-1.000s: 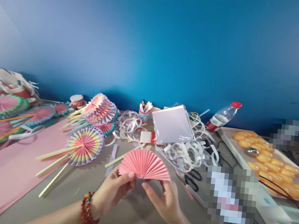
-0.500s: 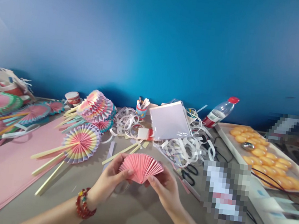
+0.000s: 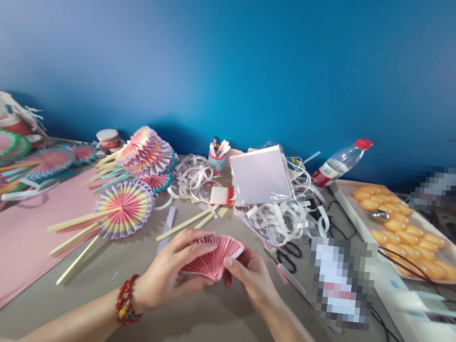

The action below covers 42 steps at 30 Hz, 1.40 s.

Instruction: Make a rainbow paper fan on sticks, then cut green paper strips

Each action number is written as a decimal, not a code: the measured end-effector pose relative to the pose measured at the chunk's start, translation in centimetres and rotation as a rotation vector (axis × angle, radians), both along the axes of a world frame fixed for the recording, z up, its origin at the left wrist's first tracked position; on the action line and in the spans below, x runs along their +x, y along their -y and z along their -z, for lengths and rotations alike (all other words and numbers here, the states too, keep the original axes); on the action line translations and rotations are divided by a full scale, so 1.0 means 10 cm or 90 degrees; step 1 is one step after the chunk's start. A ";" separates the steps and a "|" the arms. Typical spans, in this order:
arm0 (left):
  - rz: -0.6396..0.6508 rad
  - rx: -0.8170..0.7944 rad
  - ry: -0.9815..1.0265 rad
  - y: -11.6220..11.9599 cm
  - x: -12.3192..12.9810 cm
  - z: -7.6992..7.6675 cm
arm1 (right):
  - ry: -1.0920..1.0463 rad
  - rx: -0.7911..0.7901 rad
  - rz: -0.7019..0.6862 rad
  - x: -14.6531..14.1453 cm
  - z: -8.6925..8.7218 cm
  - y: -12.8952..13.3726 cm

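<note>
Fingers: left hand (image 3: pixel 169 271) gripping across the pink pleated paper (image 3: pixel 225 250), right hand (image 3: pixel 251 278) pinching its end, likely keeping folds gathered; paper's held right of the rainbow fan (image 3: pixel 125 209), apart.

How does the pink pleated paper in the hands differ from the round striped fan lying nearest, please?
The pink pleated paper is mostly pink; the round striped fan has pink, yellow and lilac rings. The paper spreads only part-way; the fan makes a full circle. The paper is being held; the fan lies unheld. Both are pleated.
</note>
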<state>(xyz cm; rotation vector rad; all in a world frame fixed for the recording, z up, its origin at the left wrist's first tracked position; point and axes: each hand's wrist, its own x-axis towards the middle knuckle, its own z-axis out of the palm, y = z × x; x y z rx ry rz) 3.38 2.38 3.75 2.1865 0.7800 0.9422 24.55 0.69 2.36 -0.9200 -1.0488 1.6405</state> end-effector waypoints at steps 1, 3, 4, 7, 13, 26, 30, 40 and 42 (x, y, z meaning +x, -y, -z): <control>0.014 -0.009 0.010 0.00 0.00 -0.02 | -0.001 0.001 -0.006 0.00 0.00 0.01; 0.046 -0.042 0.037 0.02 -0.01 -0.03 | -0.004 0.010 -0.015 0.00 0.01 0.01; 0.061 -0.060 0.051 0.03 0.00 -0.04 | -0.005 0.015 -0.018 0.00 0.02 0.02; 0.080 -0.095 0.075 0.04 0.02 -0.01 | 0.001 0.015 -0.024 0.00 0.03 0.02; 0.075 -0.051 0.038 0.02 0.04 0.09 | 0.049 -0.019 -0.076 -0.04 0.08 0.01; -0.040 0.041 -0.028 -0.01 0.04 0.01 | 0.420 0.474 0.035 0.15 -0.23 0.05; 0.012 -0.038 0.001 0.00 0.05 -0.02 | 0.472 0.592 0.011 0.12 -0.24 0.05; 0.014 -0.038 -0.028 -0.06 -0.10 -0.19 | 0.474 0.744 0.026 0.13 -0.17 0.07; 0.019 -0.070 0.004 -0.10 -0.10 -0.17 | 0.467 0.748 0.045 0.11 -0.15 0.07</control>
